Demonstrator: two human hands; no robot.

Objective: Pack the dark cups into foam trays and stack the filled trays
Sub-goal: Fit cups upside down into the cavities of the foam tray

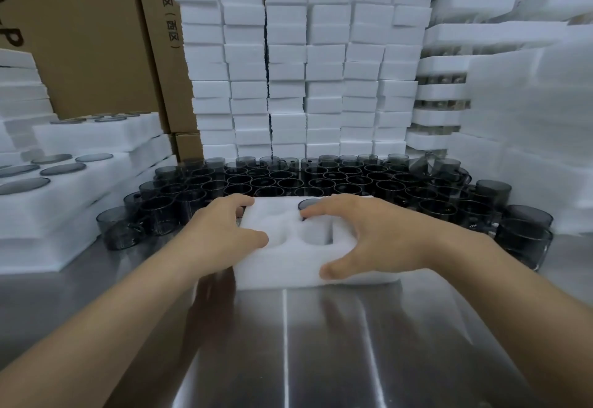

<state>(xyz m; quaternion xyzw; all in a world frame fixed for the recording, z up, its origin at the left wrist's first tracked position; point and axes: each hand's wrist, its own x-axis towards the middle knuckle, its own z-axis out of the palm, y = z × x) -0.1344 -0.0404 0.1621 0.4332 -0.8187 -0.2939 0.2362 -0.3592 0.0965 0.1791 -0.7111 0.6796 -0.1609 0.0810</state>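
Note:
A white foam tray lies on the steel table in front of me. One dark cup sits in a far pocket, and the pocket nearer me is empty. My left hand grips the tray's left end, fingers round the far corner and thumb on top. My right hand spans the tray's right half, with its thumb against the front wall and its fingertips by the seated cup. A crowd of loose dark cups stands just behind the tray.
Filled foam trays are stacked at the left, showing dark cup tops. Tall columns of foam pieces wall off the back, with more foam stacks at the right. Cardboard boxes stand behind on the left.

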